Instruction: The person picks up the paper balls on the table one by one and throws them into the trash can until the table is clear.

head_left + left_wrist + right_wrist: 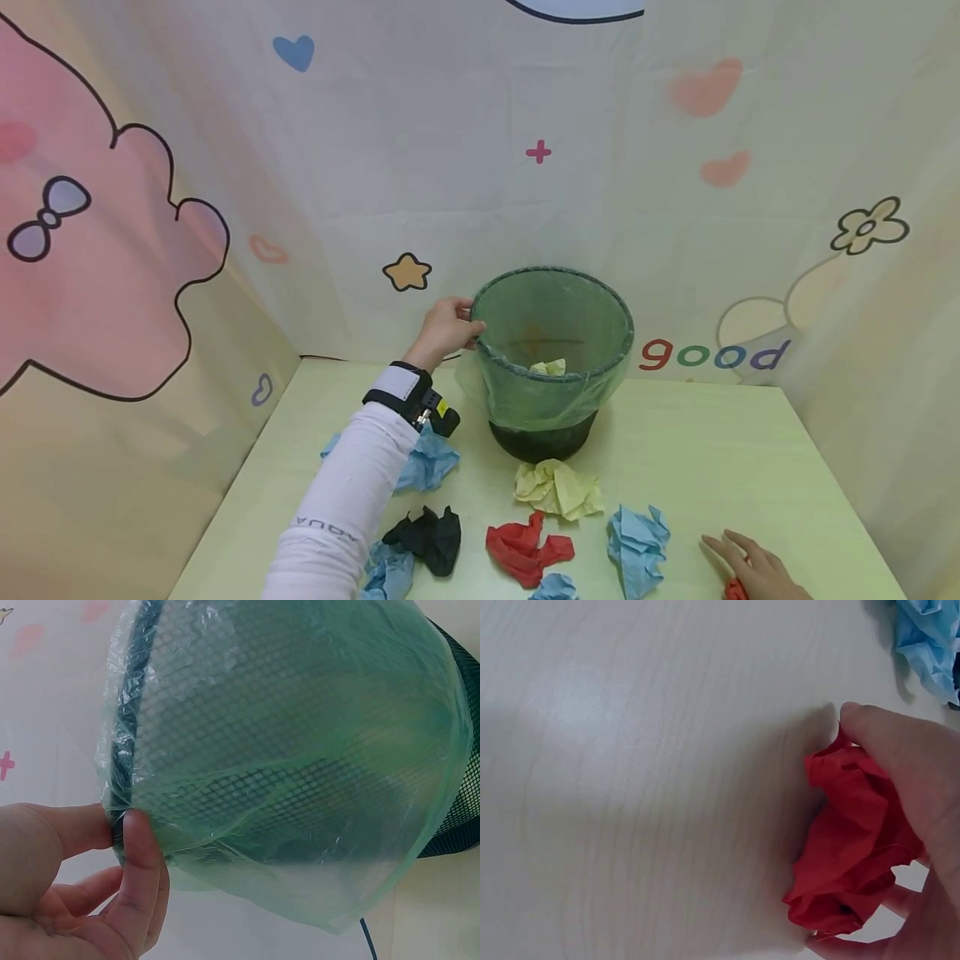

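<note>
A mesh wastebasket point(542, 442) lined with a green plastic bag point(555, 400) stands near the back of the table, a piece of yellow crumpled paper point(551, 367) inside it. My left hand point(447, 329) pinches the basket's left rim, thumb on one side and fingers on the other, as the left wrist view shows up close. At the front right, my right hand point(757, 571) is low over the table, with thumb and fingers around a red crumpled paper ball point(847, 840). In the head view that hand hides most of the ball.
In front of the basket lie yellow crumpled paper point(558, 490), another red ball point(527, 550), a black ball point(431, 537) and several blue ones, including one point(637, 550) left of my right hand. A printed curtain point(465, 167) hangs behind the table point(720, 450).
</note>
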